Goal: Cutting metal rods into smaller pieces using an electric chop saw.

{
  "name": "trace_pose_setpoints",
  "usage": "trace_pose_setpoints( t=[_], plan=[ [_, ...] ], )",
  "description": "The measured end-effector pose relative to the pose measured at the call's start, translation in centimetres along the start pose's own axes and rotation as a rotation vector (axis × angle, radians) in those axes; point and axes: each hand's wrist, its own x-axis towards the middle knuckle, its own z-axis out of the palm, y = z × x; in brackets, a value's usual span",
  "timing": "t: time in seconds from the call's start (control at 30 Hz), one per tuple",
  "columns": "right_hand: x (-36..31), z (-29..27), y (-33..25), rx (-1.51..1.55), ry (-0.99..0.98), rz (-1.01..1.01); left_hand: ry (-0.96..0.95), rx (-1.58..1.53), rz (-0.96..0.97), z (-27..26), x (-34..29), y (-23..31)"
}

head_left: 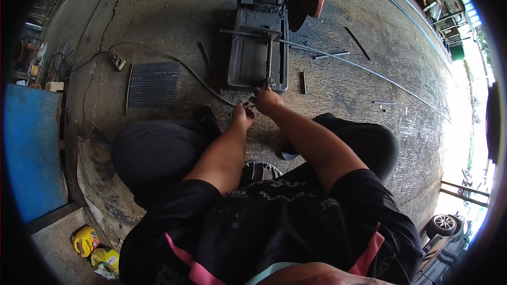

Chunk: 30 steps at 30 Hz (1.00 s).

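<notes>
looks midway with rod across saw base, cut unconfirmed, right hand closed on vise handle, left hand grip unclear

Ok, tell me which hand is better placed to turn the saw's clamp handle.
Probably the right hand: its fingers are up at the handle, while the left hand sits lower and farther left in the picture.
</notes>
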Motion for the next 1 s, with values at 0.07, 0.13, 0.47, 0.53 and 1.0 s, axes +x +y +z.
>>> trace_pose_setpoints(
  t=[0.07,0.13,0.47,0.53,1.0],
  plan=[
    [0.8,0.7,0.2,0.017,0.013,0.038,-0.056,0.109,-0.018,0.8,0.0,-0.5],
    [1.5,1.5,-0.1,-0.076,0.01,0.097,-0.241,0.162,-0.039,2.5,-0.6,-1.5],
    [1.7,-0.2,0.2,0.036,-0.086,0.152,-0.547,0.052,-0.08,5.5,0.8,-3.1],
    [1.5,-0.8,0.3,0.031,-0.046,0.142,-0.516,0.049,-0.067,5.5,2.3,-3.6],
    [-0.3,-0.2,1.6,0.516,0.173,0.341,-0.393,0.227,0.29,5.1,8.5,-4.9]
  ],
)
